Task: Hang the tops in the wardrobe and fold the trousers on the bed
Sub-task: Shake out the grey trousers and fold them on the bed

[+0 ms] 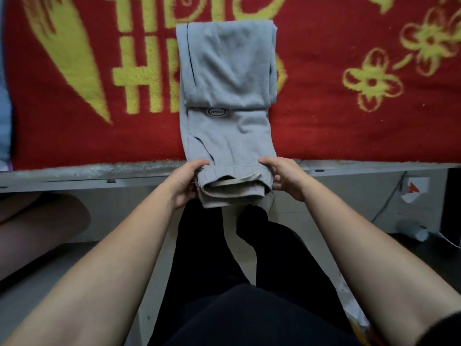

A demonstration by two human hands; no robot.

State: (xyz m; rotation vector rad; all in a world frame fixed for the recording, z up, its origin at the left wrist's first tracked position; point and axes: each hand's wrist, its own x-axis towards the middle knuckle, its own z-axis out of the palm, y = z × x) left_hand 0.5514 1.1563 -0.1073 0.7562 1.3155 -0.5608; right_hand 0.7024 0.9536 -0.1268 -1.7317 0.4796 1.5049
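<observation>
Where the red blanket (62, 141) with yellow motifs covers the bed, its near border ends along a grey bed rail (74, 174) that runs across the view.

1. Left hand (188, 182): it grips the left corner of the near end of the grey trousers (227, 78). The thumb lies on top of the cloth and the fingers curl underneath it.
2. Trousers: they lie lengthwise at the middle of the blanket. The far portion is folded back over the near portion, and the folded edge stops just beyond an oval label (217, 111). The ribbed near end overhangs the bed rail and is lifted between the two hands, so its pale inner lining shows. A pocket slit shows on the left side.
3. Right hand (287, 182): it grips the right corner of the same end, thumb on top and fingers curled below.
4. Below the hands: the person's legs are in black clothing (214, 258).
5. Far right, under the rail: a thin cable (389, 198) runs down towards the floor.
</observation>
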